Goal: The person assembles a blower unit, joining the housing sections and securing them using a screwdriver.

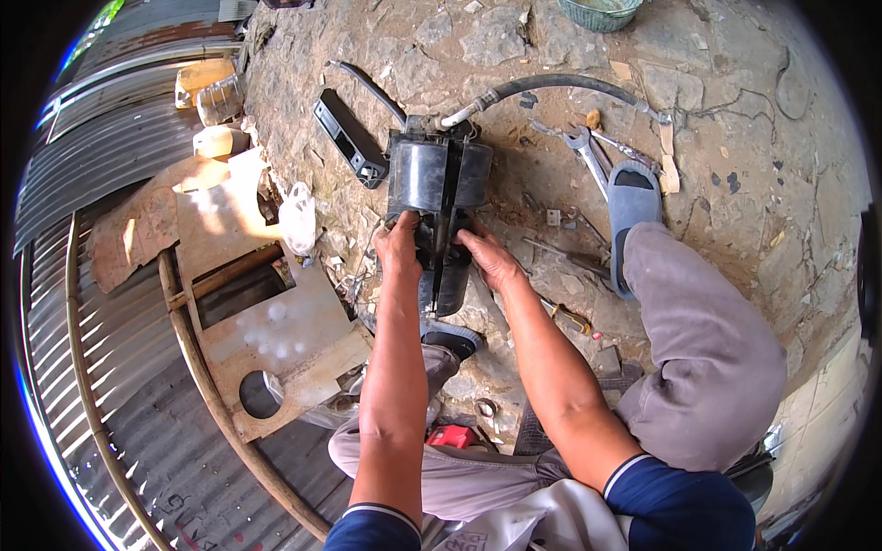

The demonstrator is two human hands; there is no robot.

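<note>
Between my feet stands a black metal machine (424, 174) with rounded, drum-like sides and a dark plate running down its middle. A thick black hose (570, 81) with a light metal elbow leaves its far end and curves right. A shorter hose (369, 84) points off to the far left. My left hand (397, 243) grips the machine's near-left side, thumb on top, fingers mostly hidden. On the opposite side my right hand (491, 259) is closed on the machine, its fingertips tucked in beside the middle plate.
A long black plastic casing (349, 138) lies left of the machine. Wrenches (588, 156) and other tools lie beside my right sandal (634, 216). Cut sheet metal (276, 340) and a wooden pole (216, 395) are at left. A green basket (600, 13) sits far off on rough stony ground.
</note>
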